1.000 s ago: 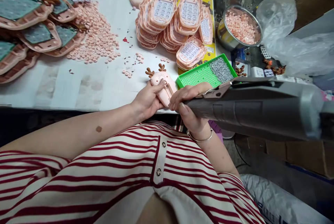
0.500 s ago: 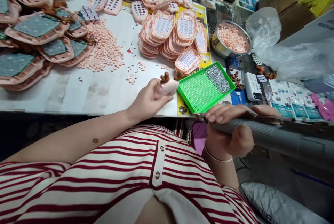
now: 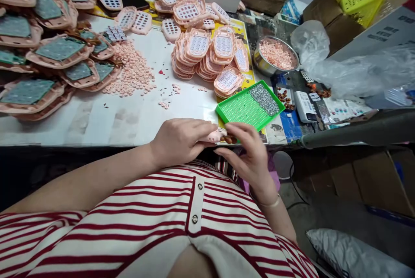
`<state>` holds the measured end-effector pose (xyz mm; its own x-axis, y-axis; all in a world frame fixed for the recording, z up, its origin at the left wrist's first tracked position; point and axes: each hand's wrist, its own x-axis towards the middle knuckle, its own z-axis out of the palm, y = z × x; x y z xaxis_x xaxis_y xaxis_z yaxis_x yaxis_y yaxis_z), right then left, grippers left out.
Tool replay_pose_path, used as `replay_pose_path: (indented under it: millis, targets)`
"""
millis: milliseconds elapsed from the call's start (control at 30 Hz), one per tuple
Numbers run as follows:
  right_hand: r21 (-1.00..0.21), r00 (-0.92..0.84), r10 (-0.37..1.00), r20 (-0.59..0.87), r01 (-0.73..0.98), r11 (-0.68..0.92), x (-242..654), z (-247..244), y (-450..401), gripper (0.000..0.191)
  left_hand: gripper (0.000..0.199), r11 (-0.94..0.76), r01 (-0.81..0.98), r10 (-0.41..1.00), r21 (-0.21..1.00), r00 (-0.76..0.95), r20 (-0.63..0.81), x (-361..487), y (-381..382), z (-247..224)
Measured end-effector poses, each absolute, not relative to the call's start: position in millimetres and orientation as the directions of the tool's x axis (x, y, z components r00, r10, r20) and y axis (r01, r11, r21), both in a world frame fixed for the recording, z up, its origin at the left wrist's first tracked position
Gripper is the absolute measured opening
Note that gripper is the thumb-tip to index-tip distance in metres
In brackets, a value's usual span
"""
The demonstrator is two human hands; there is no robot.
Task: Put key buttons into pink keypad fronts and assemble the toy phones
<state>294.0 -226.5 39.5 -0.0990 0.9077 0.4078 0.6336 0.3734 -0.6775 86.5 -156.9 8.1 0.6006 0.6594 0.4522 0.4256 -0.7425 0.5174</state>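
Note:
My left hand (image 3: 181, 142) is closed round a small pink plastic casing (image 3: 214, 136) at the table's front edge. A brown part (image 3: 229, 139) sticks out at the casing's right end. My right hand (image 3: 249, 152) is at that end, thumb and fingers apart, its fingertips by the brown part; no firm grip shows. Just behind my hands lies a green tray (image 3: 238, 107) with small metal screws (image 3: 264, 98) in its right part. To the right, clear of my right hand, a grey cylindrical tool (image 3: 350, 131) rests near the table edge.
Stacked pink shells (image 3: 197, 46) stand behind the tray. Shells with green-grey panels (image 3: 58, 49) pile up at left, beside loose pink pieces (image 3: 129, 70). A metal bowl (image 3: 275, 55) of pink pieces, a white device (image 3: 304, 107) and plastic bags (image 3: 353, 70) are at right.
My right hand has let go of the grey tool and moved left to the pink casing. The casing, in my left hand, is lower and tilted differently. The view has shifted slightly.

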Motion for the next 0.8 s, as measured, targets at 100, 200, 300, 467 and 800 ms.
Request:
replay_pose_path:
  millis: [100,200,300,467,800]
  targets:
    - [-0.638,-0.194,0.84,0.507,0.57,0.517,276.7,22.8,-205.2,0.015,0.028,-0.747,0.471,0.66,0.47,0.608,0.44,81.1,-159.0,10.0]
    - [-0.62,-0.152,0.8,0.58,0.555,0.554,264.1,8.9,-197.8,0.014,0.025,-0.718,0.532,0.693,0.449,0.603,0.395,76.5,-159.4,12.2]
    - [-0.621,-0.076,0.777,0.625,0.554,0.554,255.9,2.7,-198.5,0.017,0.025,-0.693,0.573,0.72,0.438,0.589,0.368,73.6,-158.5,13.4]
    - [-0.628,-0.109,0.776,0.621,0.523,0.576,257.8,1.5,-197.7,0.014,0.032,-0.64,0.445,0.745,0.627,0.559,0.363,62.4,-152.6,8.4]
    - [-0.819,0.16,0.817,0.555,0.281,0.501,263.8,-22.6,-186.8,0.012,0.031,-0.42,0.25,0.872,0.872,0.377,0.312,44.1,-149.7,-4.3]
